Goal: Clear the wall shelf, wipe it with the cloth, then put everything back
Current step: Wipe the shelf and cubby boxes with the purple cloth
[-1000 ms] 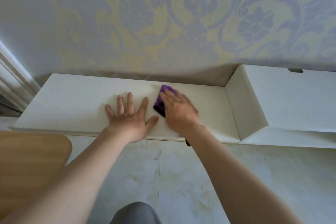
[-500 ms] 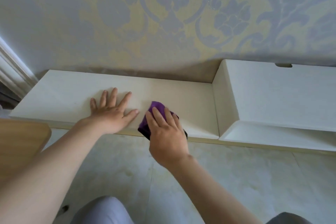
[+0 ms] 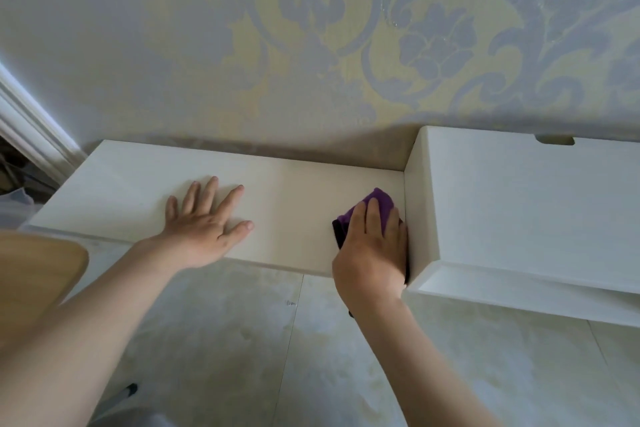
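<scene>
The white wall shelf runs across the middle of the head view with nothing standing on it. My left hand lies flat on its left half, fingers spread. A purple cloth sits at the shelf's right end, against the side of the raised white box. My right hand presses down on the cloth with straight fingers and covers most of it.
A raised white box section adjoins the shelf on the right, with a notch at its back edge. Patterned wallpaper rises behind. A wooden tabletop corner sits lower left, tiled floor below, white door trim at left.
My right hand has slid the purple cloth to the right along the shelf, from beside my left hand to the box's side wall. My left hand stays flat on the shelf.
</scene>
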`<state>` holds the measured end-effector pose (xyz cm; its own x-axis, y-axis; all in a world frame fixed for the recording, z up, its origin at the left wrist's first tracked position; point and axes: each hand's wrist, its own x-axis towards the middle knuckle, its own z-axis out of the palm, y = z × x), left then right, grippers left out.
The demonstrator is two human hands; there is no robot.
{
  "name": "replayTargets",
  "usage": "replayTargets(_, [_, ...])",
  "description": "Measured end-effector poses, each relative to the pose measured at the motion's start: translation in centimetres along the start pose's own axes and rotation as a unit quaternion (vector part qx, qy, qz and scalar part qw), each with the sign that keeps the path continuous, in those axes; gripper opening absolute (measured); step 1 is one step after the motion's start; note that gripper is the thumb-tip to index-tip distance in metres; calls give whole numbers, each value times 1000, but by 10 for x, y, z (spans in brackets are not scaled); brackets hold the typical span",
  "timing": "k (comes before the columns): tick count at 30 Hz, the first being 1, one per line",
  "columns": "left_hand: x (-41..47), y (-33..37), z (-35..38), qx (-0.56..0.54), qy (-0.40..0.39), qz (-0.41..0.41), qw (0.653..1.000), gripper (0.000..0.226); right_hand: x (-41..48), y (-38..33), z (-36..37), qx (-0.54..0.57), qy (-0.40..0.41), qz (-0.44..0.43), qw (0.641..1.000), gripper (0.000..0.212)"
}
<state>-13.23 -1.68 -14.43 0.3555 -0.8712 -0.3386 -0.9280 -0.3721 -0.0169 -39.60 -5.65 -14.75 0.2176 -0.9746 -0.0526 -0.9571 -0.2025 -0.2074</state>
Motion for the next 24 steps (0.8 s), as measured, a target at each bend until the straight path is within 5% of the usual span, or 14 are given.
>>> replayTargets(5, [-2,0,0,-3,-1,5,1000,74,9,-24,-2,5,-15,-33,999,70])
replayTargets(12, [-1,1,-2,1,-1,13,1000,75,58,-118,15,-3,-41,-259,965,61])
replayTargets(20, [-1,-4,-5,-20,-29,47,998,77,80,-43,-6,64,13,-95,993,53])
replayTargets(24, [-1,-7,-9,-47,-36,65,996,80,59,-109,12,26,2,-216,976,56])
